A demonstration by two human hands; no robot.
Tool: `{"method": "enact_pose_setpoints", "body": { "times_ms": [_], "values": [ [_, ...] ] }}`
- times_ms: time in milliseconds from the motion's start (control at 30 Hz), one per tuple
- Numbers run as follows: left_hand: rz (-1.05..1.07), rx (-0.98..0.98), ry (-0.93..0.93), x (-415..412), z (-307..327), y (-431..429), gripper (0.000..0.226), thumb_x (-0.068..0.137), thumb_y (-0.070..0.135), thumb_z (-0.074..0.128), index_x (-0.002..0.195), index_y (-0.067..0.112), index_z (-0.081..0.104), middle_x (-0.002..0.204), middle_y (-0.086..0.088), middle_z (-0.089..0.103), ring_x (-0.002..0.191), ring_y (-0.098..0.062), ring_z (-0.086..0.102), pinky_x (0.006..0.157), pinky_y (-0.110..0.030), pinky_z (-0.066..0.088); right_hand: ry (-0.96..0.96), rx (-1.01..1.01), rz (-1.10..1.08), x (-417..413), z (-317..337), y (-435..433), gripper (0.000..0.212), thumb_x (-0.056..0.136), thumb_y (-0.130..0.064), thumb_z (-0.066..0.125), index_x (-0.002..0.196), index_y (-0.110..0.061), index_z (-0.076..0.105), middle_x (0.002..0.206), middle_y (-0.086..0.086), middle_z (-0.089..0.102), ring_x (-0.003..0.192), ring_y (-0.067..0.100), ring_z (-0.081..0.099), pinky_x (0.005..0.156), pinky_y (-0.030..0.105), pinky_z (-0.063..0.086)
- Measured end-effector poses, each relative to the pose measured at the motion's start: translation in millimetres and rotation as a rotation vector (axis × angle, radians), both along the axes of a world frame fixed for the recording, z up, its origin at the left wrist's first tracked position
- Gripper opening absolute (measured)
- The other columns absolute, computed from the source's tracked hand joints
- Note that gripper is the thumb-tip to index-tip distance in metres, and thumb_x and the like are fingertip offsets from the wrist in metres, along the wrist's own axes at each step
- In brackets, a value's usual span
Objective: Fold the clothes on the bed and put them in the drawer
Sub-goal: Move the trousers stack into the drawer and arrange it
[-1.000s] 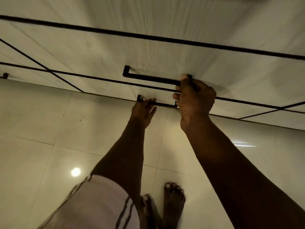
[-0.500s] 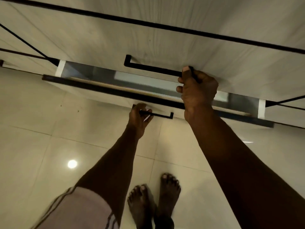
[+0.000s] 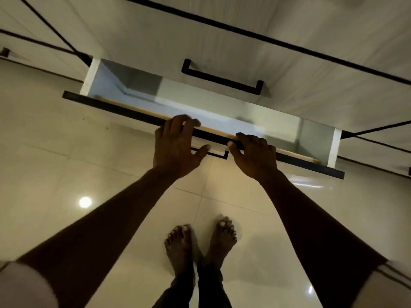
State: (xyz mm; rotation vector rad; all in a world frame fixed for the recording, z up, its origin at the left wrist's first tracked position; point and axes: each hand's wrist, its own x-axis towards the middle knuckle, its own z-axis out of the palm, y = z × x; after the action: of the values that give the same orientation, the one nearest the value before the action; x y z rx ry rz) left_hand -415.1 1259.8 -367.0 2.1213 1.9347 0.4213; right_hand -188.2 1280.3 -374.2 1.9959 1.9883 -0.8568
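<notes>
Both hands have left the handles. Bare feet [image 3: 180, 243] stand on the tiled floor [image 3: 66, 152]. Beyond them, the left hand [image 3: 175, 145] and right hand [image 3: 255, 154] hook their fingers over the drawer [image 3: 111, 106] front rim, thumbs splayed. It has slid farther out, showing its pale inner walls and bottom under the upper handle [image 3: 222, 78].

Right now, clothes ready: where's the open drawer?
Head view, centre: open drawer juts out below the upper handle, left hand and right hand on its front.
</notes>
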Motion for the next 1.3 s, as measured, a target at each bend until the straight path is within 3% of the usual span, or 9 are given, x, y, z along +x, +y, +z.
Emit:
{"method": "enact_pose_setpoints", "body": {
  "times_ms": [67,167,333,467,833,967,1100,1200,1300],
  "values": [
    [-0.059,-0.214,0.156,-1.4,-5.9,12.2,0.081,0.086,0.078,0.051,0.148,0.026,0.042,0.157,-0.008,0.038,0.147,-0.032,0.032,0.114,-0.066,0.026,0.0,-0.019,-0.004,-2.1,1.0,-1.7,0.049,0.105,-0.059,0.032,0.143,-0.033,0.048,0.14,0.003,0.056,0.132,0.032,0.047,0.108,0.052,0.034],
    [-0.098,-0.424,0.29,-3.6,-17.9,9.0,0.082,0.09,0.083,0.026,0.154,0.032,0.032,0.161,-0.005,0.032,0.153,-0.03,0.02,0.115,-0.078,0.004,-0.006,-0.028,0.02,-6.2,1.9,-11.9,0.046,0.105,-0.06,0.034,0.137,-0.032,0.051,0.131,0.006,0.059,0.125,0.035,0.051,0.103,0.051,0.039],
    [-0.07,-0.427,0.287,-14.4,-19.3,-52.2,0.078,0.091,0.081,0.017,0.151,0.034,0.035,0.155,0.002,0.035,0.151,-0.026,0.021,0.115,-0.078,-0.001,-0.112,0.018,0.308,-4.5,2.1,-67.7,0.05,0.108,-0.05,0.028,0.148,-0.023,0.04,0.136,0.011,0.053,0.122,0.036,0.051,0.096,0.049,0.043],
    [-0.041,-0.434,0.262,-21.0,-16.3,-122.2,0.077,0.09,0.082,0.022,0.15,0.036,0.033,0.156,0.003,0.034,0.151,-0.025,0.02,0.116,-0.076,-0.001,-0.118,-0.008,0.485,-1.6,-1.7,-124.5,0.051,0.109,-0.048,0.027,0.152,-0.02,0.034,0.137,0.013,0.052,0.121,0.036,0.05,0.091,0.046,0.044],
    [0.118,-0.595,0.219,-38.7,-11.1,-298.3,0.082,0.086,0.082,0.045,0.154,0.037,0.033,0.165,0.004,0.027,0.158,-0.021,0.008,0.12,-0.068,-0.008,-0.077,-0.103,0.624,-27.8,-5.0,-292.4,0.058,0.11,-0.048,0.027,0.158,-0.016,0.025,0.14,0.012,0.048,0.121,0.033,0.05,0.091,0.045,0.048],
    [0.161,-0.579,0.219,-41.4,-11.8,-342.3,0.082,0.089,0.078,0.046,0.157,0.035,0.029,0.168,0.002,0.021,0.158,-0.024,0.004,0.124,-0.064,0.002,-0.066,-0.102,0.616,-37.9,-10.1,-335.0,0.059,0.11,-0.048,0.027,0.16,-0.016,0.021,0.142,0.012,0.048,0.123,0.033,0.05,0.095,0.046,0.05],
    [0.231,-0.613,0.13,-34.6,-7.8,-332.7,0.084,0.09,0.075,0.05,0.159,0.032,0.025,0.17,0.003,0.014,0.158,-0.023,-0.003,0.115,-0.056,0.038,-0.08,-0.072,0.624,-36.8,-6.8,-323.0,0.059,0.11,-0.049,0.027,0.159,-0.017,0.022,0.138,0.011,0.049,0.121,0.032,0.052,0.09,0.045,0.049],
    [0.26,-0.658,0.124,-26.2,2.1,-334.0,0.086,0.093,0.075,0.048,0.161,0.03,0.021,0.171,0.002,0.008,0.158,-0.023,-0.008,0.114,-0.055,0.038,-0.078,-0.133,0.682,-28.2,4.9,-312.1,0.059,0.109,-0.05,0.026,0.158,-0.018,0.023,0.137,0.013,0.051,0.117,0.033,0.054,0.087,0.045,0.049],
    [0.433,-0.542,-0.138,-8.8,23.0,-350.5,0.087,0.095,0.071,0.048,0.162,0.027,0.016,0.172,0.001,0.002,0.159,-0.022,-0.007,0.116,-0.057,0.037,0.015,-0.092,0.647,-27.7,26.2,-315.6,0.06,0.108,-0.05,0.034,0.159,-0.019,0.026,0.143,0.014,0.05,0.124,0.033,0.053,0.096,0.047,0.049]
  ]
}}
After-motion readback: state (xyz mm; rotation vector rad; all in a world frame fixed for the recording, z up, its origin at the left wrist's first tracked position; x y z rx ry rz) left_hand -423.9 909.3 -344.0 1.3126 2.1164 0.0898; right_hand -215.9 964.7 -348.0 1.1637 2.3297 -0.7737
